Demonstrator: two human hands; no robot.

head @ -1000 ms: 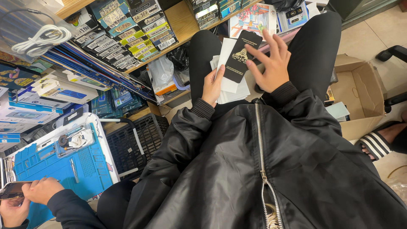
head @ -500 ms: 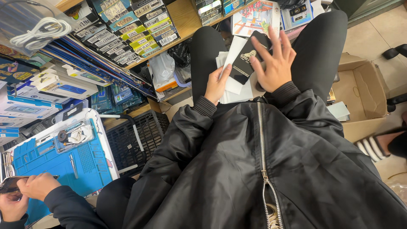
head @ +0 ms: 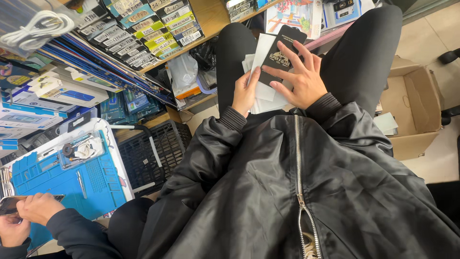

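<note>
Two black-trousered legs fill the upper middle of the view and serve as a lap for the work, with the black zipped jacket (head: 297,192) bulging below them, so everything in hand sits high, toward twelve o'clock from the zip. At three o'clock an open cardboard box (head: 417,110) stands on the floor within easy reach of the right side, some flat pale packets showing at its near edge. At nine o'clock a blue work mat (head: 72,177) lies on the bench, and at its lower corner another person's hands (head: 28,211) hold a dark phone; above, at ten to eleven o'clock, shelves carry stacked flat packets with their labelled edges outward so they can be read at a glance. On the lap, a stack of white sleeves (head: 263,72) is cupped from beneath by the left hand (head: 245,91), fingers curled up along its left edge to keep it squared and steady. The right hand (head: 299,79) lies spread over the top, fingers half open, thumb and fingertips pinching the black flat packet (head: 282,50), which leans out at the stack's upper right, fanned clear of the white ones.
</note>
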